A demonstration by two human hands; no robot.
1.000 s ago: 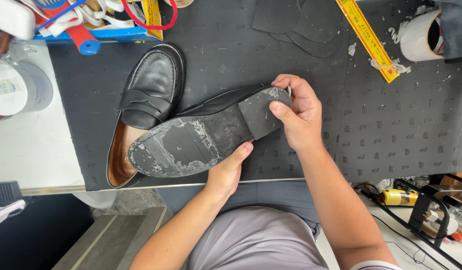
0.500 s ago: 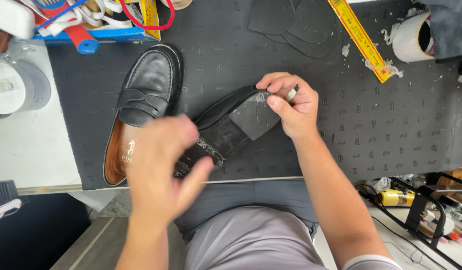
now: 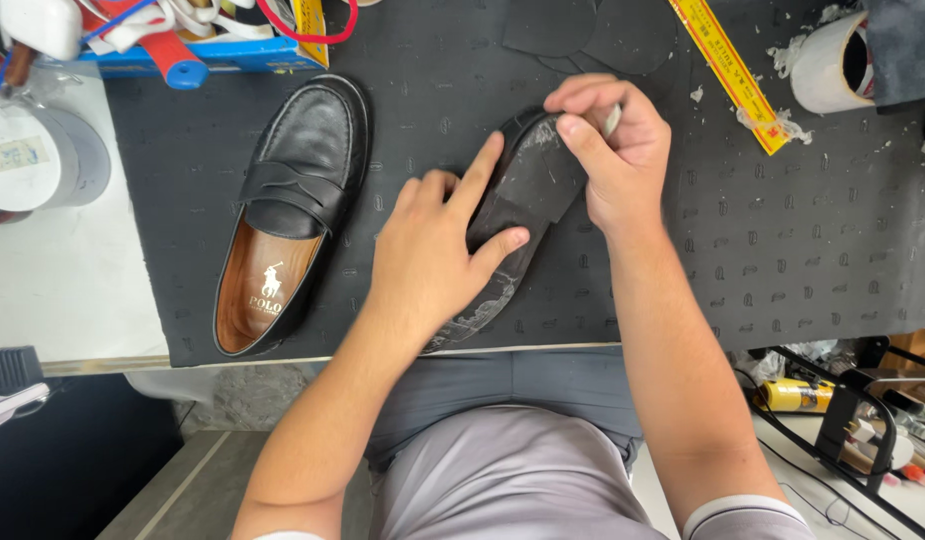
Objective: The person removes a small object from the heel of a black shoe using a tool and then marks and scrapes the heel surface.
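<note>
Moved: left hand (image 3: 437, 250) has come down flat onto the upturned black leather shoe's worn sole (image 3: 517, 215).
Right hand (image 3: 612, 150): pinching the heel end, small tool half hidden.
Shoe place: dark mat (image 3: 782, 250), beside 1 upright black loafer (image 3: 287, 215).
Risk: tilted shoe may roll if grip loosens.

Free room and obstacles on the counter (image 3: 802, 250). The widest open stretch of the dark mat (image 3: 782, 230) is found right of the right hand (image 3: 612, 150), bounded at the back by the slanted yellow ruler (image 3: 727, 70) and the roll of tape (image 3: 832, 62). On the left, the way is blocked by the upright black shoe (image 3: 297, 190); only a narrow lane is left between it and the left hand (image 3: 437, 250), which lies on the upturned shoe (image 3: 512, 210). The back edge is crowded by a blue tray (image 3: 222, 55) and dark cut soles (image 3: 552, 25). A white tub (image 3: 37, 160) stands beyond the mat at far left.
</note>
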